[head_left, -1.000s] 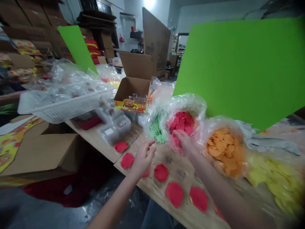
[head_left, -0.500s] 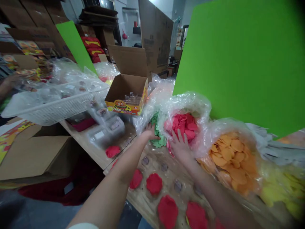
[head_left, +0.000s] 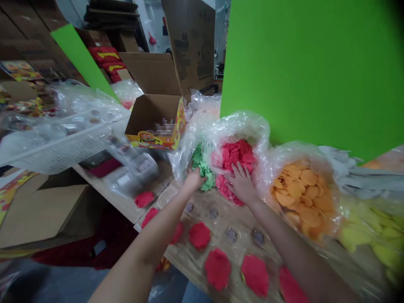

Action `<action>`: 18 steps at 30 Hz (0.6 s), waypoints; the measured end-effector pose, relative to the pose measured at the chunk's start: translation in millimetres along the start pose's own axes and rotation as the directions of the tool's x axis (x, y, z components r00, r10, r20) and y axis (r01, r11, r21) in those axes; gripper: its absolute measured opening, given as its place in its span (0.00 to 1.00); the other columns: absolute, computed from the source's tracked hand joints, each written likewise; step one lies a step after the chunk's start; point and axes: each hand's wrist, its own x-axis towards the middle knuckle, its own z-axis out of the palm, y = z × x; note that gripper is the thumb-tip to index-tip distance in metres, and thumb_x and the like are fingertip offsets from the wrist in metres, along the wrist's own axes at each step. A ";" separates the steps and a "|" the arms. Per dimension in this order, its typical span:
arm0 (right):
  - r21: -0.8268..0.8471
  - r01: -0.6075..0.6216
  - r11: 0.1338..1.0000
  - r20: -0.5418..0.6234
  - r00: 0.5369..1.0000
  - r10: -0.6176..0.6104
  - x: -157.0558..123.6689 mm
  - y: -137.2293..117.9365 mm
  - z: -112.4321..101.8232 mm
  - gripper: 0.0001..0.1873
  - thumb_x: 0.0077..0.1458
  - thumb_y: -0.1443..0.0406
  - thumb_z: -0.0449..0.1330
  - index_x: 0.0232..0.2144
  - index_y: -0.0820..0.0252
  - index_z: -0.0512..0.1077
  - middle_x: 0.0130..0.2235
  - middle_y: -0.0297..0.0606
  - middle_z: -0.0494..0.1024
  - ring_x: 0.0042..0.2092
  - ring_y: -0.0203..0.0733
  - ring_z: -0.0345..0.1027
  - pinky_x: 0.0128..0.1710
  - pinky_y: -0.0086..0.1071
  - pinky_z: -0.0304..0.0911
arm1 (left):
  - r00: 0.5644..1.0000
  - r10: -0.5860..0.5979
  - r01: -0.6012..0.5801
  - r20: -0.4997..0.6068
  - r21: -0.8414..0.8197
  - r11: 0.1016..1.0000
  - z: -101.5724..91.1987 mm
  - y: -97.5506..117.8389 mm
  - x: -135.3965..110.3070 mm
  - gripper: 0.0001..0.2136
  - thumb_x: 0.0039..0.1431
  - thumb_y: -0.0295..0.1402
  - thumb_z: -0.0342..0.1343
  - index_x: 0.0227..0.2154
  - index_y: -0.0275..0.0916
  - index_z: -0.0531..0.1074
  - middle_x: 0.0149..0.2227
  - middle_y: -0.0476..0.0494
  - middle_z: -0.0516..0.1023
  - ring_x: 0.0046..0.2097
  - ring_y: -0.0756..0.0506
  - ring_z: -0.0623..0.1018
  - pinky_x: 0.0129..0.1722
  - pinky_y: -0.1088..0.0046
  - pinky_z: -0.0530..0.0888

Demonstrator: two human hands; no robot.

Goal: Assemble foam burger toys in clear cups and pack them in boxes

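My left hand (head_left: 194, 180) reaches into a clear bag of green leaf-shaped foam pieces (head_left: 206, 174). Its thumb and fingers are apart among them, and the fingertips are partly hidden. On the neighbouring bag, my right hand (head_left: 242, 184) rests with fingers stretched over the red foam pieces (head_left: 238, 155); nothing shows gripped in it. Below both hands, red scalloped pieces lie in rows on the table, among them one red piece (head_left: 199, 235) and another red piece (head_left: 217, 269). Small clear cups with dark contents, such as this cup (head_left: 231, 235), stand between the hands and the rows.
To the right are a bag of orange discs (head_left: 303, 191) and yellow pieces (head_left: 383, 231), before a large green board (head_left: 309, 75). At left stand an open burger-print box (head_left: 151, 141), clear plastic packs (head_left: 131, 172), a white basket (head_left: 63, 149) and a cardboard carton (head_left: 41, 210).
The view has shifted, so the scene sits further left and higher. My left hand has settled into the green pieces. My right hand stays spread on the red ones.
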 end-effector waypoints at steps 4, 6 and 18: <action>0.010 -0.010 1.000 -0.013 1.000 0.010 -1.6 1.6 1.8 0.17 0.56 0.60 0.53 0.48 0.52 0.68 0.61 0.48 0.53 0.63 0.54 0.37 0.58 0.49 0.36 | 0.999 0.036 -0.036 0.032 0.002 0.999 -3.6 -6.4 -4.9 0.22 0.44 0.46 0.59 0.40 0.38 0.67 0.43 0.38 0.69 0.48 0.39 0.69 0.46 0.67 0.64; 0.012 -0.009 1.000 -0.008 1.000 0.009 -2.2 2.0 2.1 0.17 0.56 0.60 0.53 0.48 0.51 0.68 0.61 0.48 0.52 0.63 0.54 0.37 0.58 0.49 0.37 | 0.999 0.040 -0.040 0.024 0.001 0.999 -5.5 -9.2 -7.8 0.22 0.46 0.46 0.58 0.41 0.38 0.67 0.44 0.37 0.68 0.48 0.40 0.69 0.45 0.67 0.64; 0.026 -0.025 0.999 0.032 0.999 0.024 -5.7 1.3 -0.5 0.18 0.56 0.61 0.53 0.50 0.50 0.66 0.62 0.46 0.51 0.64 0.52 0.36 0.58 0.50 0.36 | 0.975 0.146 -0.132 0.166 -0.090 0.987 -18.4 -24.1 -7.3 0.36 0.28 0.39 0.68 0.45 0.37 0.65 0.50 0.31 0.68 0.54 0.33 0.66 0.50 0.61 0.63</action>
